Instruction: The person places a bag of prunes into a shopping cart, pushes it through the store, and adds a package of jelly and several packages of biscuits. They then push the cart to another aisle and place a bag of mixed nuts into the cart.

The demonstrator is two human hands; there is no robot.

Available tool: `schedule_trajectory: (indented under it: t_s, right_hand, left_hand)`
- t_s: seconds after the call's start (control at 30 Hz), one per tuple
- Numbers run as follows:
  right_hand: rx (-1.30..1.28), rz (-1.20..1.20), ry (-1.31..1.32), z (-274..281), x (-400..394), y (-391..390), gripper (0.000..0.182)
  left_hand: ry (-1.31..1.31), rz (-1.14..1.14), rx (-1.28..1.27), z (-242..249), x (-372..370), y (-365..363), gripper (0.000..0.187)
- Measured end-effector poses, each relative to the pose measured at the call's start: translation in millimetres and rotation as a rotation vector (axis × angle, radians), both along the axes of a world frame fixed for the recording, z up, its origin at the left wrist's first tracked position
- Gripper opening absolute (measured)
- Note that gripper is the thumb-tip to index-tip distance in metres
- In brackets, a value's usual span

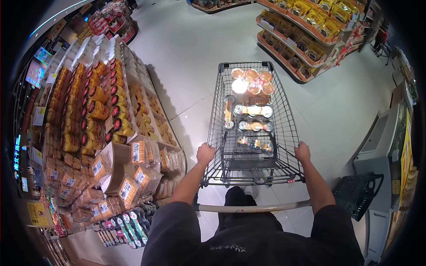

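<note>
A wire shopping cart [286, 99] stands in front of me, its handle bar [255, 208] close to my body. My left hand [205, 153] is closed on the cart's left top rim, and my right hand [302, 152] is closed on the right one. Inside the cart, a clear pack of round items [253, 81] lies at the far end. Nearer are a pack with a yellow label [253, 111], a similar one [255, 126] below it and a tilted pack [254, 144]. An upright-lying pack [229, 111] rests along the left side.
On the left, a display holds jars [97, 108] and packaged biscuits [128, 189]. A tiered shelf [293, 44] with yellow bags stands ahead right. A dark basket [358, 190] and a grey cabinet [379, 146] are at the right. Tiled floor [186, 66] shows ahead.
</note>
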State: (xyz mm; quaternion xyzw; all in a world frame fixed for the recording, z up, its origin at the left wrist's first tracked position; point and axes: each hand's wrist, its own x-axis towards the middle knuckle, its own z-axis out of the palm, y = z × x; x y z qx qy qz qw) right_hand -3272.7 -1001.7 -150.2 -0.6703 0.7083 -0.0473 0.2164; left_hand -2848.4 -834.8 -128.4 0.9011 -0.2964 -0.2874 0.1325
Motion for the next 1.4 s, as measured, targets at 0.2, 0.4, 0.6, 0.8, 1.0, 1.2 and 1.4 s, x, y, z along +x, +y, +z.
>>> schedule_trajectory:
  t_s: [0.2,0.4,0.6,0.8,1.0,1.2,1.4]
  right_hand:
    - [0.092,0.081,-0.009,4,55,-75,0.031]
    - [-0.046,0.162,-0.094,-32,98,-162,0.021]
    - [-0.048,0.246,-0.097,-55,152,-250,0.02]
    - [-0.029,0.279,-0.112,-54,214,-330,0.018]
    - [-0.077,0.373,-0.089,-42,283,-409,0.016]
    - [-0.028,0.379,-0.13,-43,347,-493,0.017]
    - [-0.023,0.389,-0.079,-26,432,-570,0.021]
  left_hand:
    - [0.013,0.046,0.016,-4,48,-52,0.037]
    - [0.054,0.126,0.004,-3,94,-111,0.038]
    - [0.073,0.162,0.031,-6,148,-172,0.035]
    - [0.076,0.21,0.028,-6,194,-232,0.033]
    - [0.084,0.273,0.009,-3,238,-292,0.035]
    - [0.048,0.295,0.013,-3,291,-357,0.036]
    - [0.046,0.348,0.034,-11,353,-427,0.036]
